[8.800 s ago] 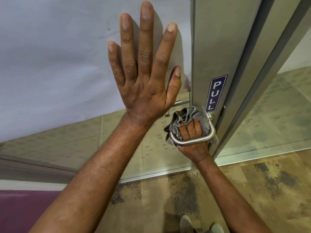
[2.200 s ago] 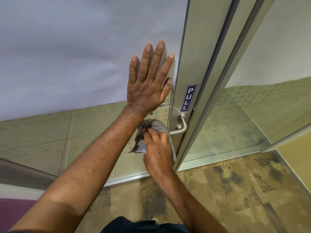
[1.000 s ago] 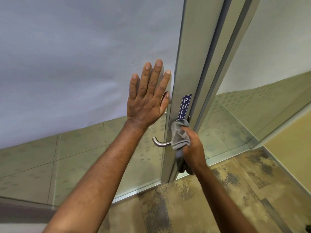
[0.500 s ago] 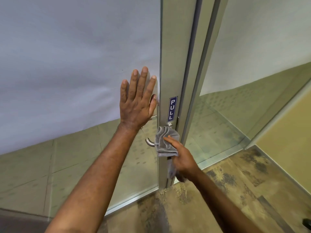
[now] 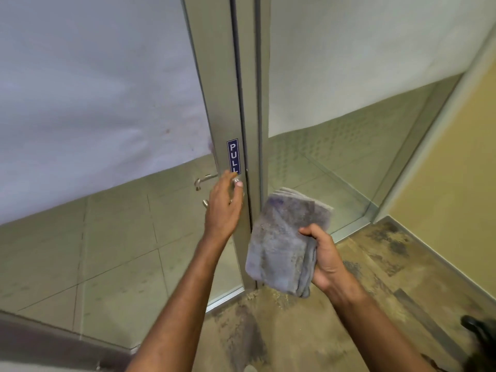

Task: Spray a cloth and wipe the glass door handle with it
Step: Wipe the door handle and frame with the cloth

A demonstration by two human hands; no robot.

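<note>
Head view: right hand (image 5: 326,260) holds folded cloth (image 5: 284,242) upright, lengthwise.

Mottled brown carpet (image 5: 308,331); yellow wall (image 5: 456,157); frosted glass panels (image 5: 362,49).

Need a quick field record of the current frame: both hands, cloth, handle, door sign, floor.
left hand: on the near door handle at the metal door frame, fingers curled around it
right hand: gripping a folded grey cloth, held away from the door
cloth contact: not touching the handle or frame
far handle: lever seen through the glass, uncovered
sign: blue, reads PULL, just above the left hand
spray bottle: not in view
floor: patterned brown carpet
</note>
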